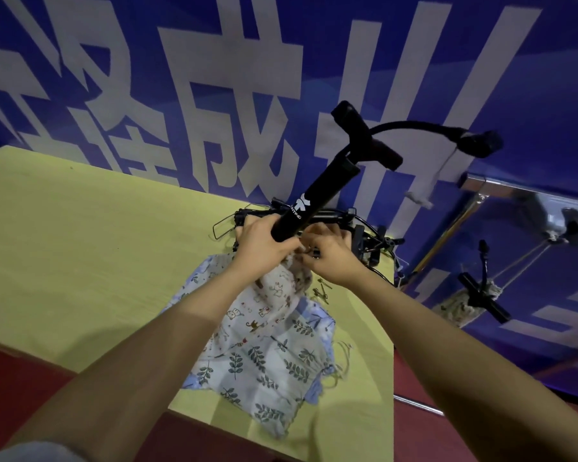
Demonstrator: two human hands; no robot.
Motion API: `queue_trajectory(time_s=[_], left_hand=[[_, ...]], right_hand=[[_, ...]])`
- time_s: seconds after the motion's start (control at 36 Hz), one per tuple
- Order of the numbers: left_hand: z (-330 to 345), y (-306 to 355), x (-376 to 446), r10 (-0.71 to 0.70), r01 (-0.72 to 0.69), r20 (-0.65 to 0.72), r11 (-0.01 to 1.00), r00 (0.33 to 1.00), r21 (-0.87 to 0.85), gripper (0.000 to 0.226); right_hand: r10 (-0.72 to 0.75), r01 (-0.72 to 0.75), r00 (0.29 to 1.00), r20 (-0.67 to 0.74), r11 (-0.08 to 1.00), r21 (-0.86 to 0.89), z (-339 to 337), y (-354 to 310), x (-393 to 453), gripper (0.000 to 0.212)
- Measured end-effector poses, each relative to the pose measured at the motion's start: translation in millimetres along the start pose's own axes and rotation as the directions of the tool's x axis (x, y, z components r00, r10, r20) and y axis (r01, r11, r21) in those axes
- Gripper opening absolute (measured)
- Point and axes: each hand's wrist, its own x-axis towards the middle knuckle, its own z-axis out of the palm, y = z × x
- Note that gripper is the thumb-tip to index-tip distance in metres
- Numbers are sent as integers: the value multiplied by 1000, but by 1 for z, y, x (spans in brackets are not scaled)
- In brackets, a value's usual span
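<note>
- Nearest the body: a printed cloth (264,345), rumpled across the right part of the yellow tabletop (80,245), far end bunched up under the hands.
- Just right of that far end: a few small metal clips (321,291), loose on the tabletop.
- Above the bunched end: left hand (264,238), grip closed round the lower end of the black pump (317,191), carrying its weight.
- Meeting it from the right: right hand (331,258), grip narrow, seemingly pinching a small dark part (312,254) at the pump's foot, too blurred to name.
- Long axis of the pump: tilted, rising from the hands up, away and to the right; foot low at the cloth, T-handle (366,136) high and far, hose (414,125) arching off to the right.
- Relation that matters for the coming move, as a judgement: foot end right at both grips, left hand nearer the barrel, right hand nearer the foot and the cloth; any wrapping likely to begin at the foot.
- Behind the hands: black wire frames (367,238) at the tabletop's far edge.
- Farthest: a blue banner (554,95) with large white characters, and a mirror panel (514,261) at right, reflecting the pump.
</note>
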Motion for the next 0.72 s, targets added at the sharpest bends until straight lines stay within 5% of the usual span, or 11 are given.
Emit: queue_trajectory(time_s=[0.14, 0.22, 0.47, 0.67, 0.72], left_hand=[[-2, -4, 3, -36, 30, -67, 996, 997, -88, 36], [2, -15, 7, -80, 71, -79, 992, 994, -107, 29], [21, -34, 5, -89, 83, -47, 989, 995, -121, 31], [31, -41, 13, -66, 66, 39, 997, 997, -24, 42], [32, -42, 13, -77, 77, 64, 997, 995, 4, 44]], right_hand=[[-12, 18, 996, -90, 998, 63, -8, 0, 3, 29], [38, -22, 998, -57, 965, 261, -17, 3, 3, 29], [224, -147, 974, 24, 550, 822, -38, -5, 5, 24], [110, -147, 989, 97, 757, 636, -40, -9, 17, 48], [91, -116, 993, 72, 768, 630, -41, -14, 19, 40]])
